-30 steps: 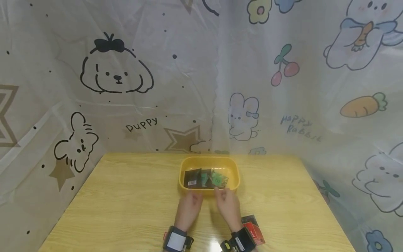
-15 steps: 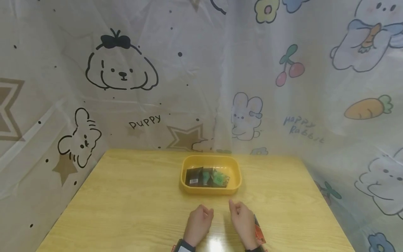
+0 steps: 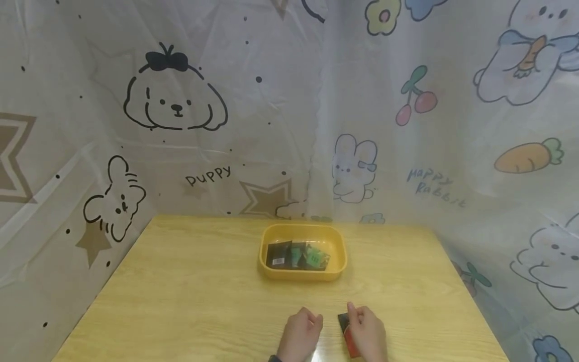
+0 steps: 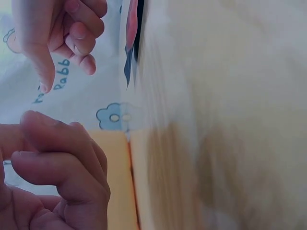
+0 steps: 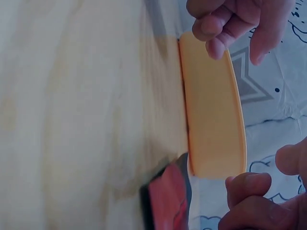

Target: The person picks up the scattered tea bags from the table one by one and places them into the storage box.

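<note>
My right hand [image 3: 368, 333] hovers over a red and black packet [image 3: 349, 336] on the table, partly covering it in the head view. In the right wrist view a space separates the fingers of that hand [image 5: 261, 203] from the packet [image 5: 169, 199], and thumb and fingers stand apart. To its left, my left hand [image 3: 300, 334] is raised over the table with loosely bent fingers and nothing in them. The left wrist view has this hand [image 4: 62, 167] at lower left. Beyond both hands sits a yellow plastic tray [image 3: 303, 275] holding several dark and green packets [image 3: 318, 257].
The wooden table [image 3: 194, 296] runs back to a hanging sheet [image 3: 271, 100] printed with cartoon animals, which also closes off both sides. A shiny light reflection lies on the tabletop between the hands.
Both hands have drawn back from the tray's front edge towards me and shifted right. The right hand now hovers over the red packet. Tray and packets stay in place; the head view shifted slightly.
</note>
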### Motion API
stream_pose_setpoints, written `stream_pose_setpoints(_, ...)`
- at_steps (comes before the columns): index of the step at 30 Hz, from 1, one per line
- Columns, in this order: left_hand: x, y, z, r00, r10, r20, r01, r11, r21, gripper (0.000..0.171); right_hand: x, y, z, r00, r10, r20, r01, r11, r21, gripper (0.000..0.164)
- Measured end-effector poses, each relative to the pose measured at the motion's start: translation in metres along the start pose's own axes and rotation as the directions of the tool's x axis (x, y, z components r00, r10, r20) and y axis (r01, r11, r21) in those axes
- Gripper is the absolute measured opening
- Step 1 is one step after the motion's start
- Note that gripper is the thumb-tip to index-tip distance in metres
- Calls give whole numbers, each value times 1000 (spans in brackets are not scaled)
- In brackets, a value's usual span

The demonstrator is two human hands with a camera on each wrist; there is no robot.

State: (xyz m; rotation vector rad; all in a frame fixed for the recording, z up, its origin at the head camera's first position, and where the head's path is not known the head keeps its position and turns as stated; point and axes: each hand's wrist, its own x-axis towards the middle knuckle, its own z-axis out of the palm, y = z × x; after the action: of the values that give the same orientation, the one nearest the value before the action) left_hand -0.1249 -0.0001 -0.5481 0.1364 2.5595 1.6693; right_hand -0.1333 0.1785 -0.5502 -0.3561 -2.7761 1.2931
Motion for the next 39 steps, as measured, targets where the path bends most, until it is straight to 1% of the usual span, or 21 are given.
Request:
stream_pose_setpoints(2,-1,0,4,1000,20,10,-20,1000,-4,24,-1,4,-3,1000,10,0,-10,1000,-16,54)
stream_pose_setpoints(4,-2,0,7,1000,20,20,-20,1000,-6,24,-1,8,-6,1000,17,-11,-18,999,-29,52)
stream_pose_setpoints(6,-3,2,10,1000,0,29,1,1000,-9,23,-2,11,-10,999,28,-18,-29,999,-45,50)
stream_pose_setpoints(8,-4,4,13,999,-19,37,19,1000,-4,23,-2,13,-14,998,54,-11,-54,997,-56,53)
stream_pose_setpoints(10,-4,7,14,998,-44,47,44,999,3,24,-2,15,-17,996,88,9,-87,994,-72,56)
stream_pose_setpoints(13,-5,9,17,996,-58,63,57,998,6,24,-3,17,-21,992,124,32,-121,989,-83,58)
stream_pose_setpoints(15,-5,10,18,996,-57,70,57,998,7,24,-3,19,-23,992,123,35,-120,989,-85,55)
stream_pose_setpoints(20,-5,10,22,996,-35,77,33,999,25,21,-4,25,-27,994,107,26,-104,990,-98,47)
stream_pose_setpoints(23,-4,11,24,994,-47,94,44,998,40,22,-4,28,-29,994,105,27,-102,988,-113,44)
stream_pose_setpoints(26,-4,12,26,992,-55,116,49,997,55,24,-4,30,-31,993,105,48,-98,986,-137,45)
stream_pose_setpoints(29,-3,13,28,989,-49,137,43,998,50,24,-4,32,-32,992,106,65,-95,983,-157,45)
stream_pose_setpoints(33,-3,14,31,984,-63,169,62,998,12,18,-3,34,-32,993,97,65,-86,984,-159,43)
stream_pose_setpoints(39,-3,17,36,980,-78,184,79,997,5,15,-2,36,-32,993,89,72,-79,988,-136,35)
